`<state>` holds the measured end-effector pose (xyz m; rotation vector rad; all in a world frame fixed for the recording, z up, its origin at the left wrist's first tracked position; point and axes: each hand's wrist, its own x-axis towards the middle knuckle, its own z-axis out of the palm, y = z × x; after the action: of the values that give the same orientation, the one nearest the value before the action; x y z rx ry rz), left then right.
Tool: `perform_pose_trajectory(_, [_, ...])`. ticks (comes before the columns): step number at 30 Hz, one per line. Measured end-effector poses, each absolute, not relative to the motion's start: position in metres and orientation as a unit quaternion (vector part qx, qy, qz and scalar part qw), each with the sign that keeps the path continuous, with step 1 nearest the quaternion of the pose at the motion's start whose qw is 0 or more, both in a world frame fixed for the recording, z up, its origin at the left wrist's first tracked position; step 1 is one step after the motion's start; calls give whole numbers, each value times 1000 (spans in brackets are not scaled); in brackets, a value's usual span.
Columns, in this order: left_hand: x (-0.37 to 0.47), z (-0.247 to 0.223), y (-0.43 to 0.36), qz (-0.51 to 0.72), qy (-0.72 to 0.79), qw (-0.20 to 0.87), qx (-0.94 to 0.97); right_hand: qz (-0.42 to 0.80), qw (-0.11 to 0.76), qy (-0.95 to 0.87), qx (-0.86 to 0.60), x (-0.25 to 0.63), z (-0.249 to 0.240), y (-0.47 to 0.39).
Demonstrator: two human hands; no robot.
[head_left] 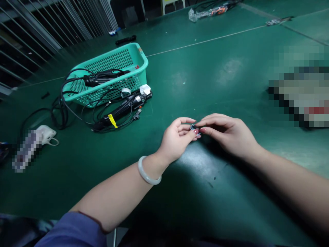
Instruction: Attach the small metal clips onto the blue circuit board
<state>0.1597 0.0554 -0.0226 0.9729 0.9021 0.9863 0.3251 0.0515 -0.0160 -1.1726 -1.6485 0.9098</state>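
My left hand (177, 135), with a pale bangle (149, 173) on its wrist, pinches a small dark metallic part (192, 127) between thumb and fingers. Close against it, my right hand (226, 133) has its thumb and fingertips brought together at the same part. Most of the part is covered by fingertips, so its kind cannot be made out. Both hands are held over the green table (164, 206), roughly in the middle of the view.
Left of my hands stands a turquoise basket (108, 91) with a black corded tool (102, 78) in it. Another black tool (123, 109) with cables lies before it. A white adapter (46, 133) is farther left. Plastic-wrapped items (208, 13) lie at the back; a blurred-out flat object (303, 97) sits right.
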Motion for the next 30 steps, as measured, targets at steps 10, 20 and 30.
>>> perform_pose_trajectory(10, [159, -29, 55, 444, 394, 660, 461, 448, 429, -604, -501, 324, -10, 52])
perform_pose_trajectory(20, [158, -30, 54, 426, 408, 622, 515, 384, 427, -580, -577, 325, -11, 51])
perform_pose_trajectory(30, [160, -28, 53, 432, 407, 625, 507, 348, 442, -570, -598, 317, -13, 45])
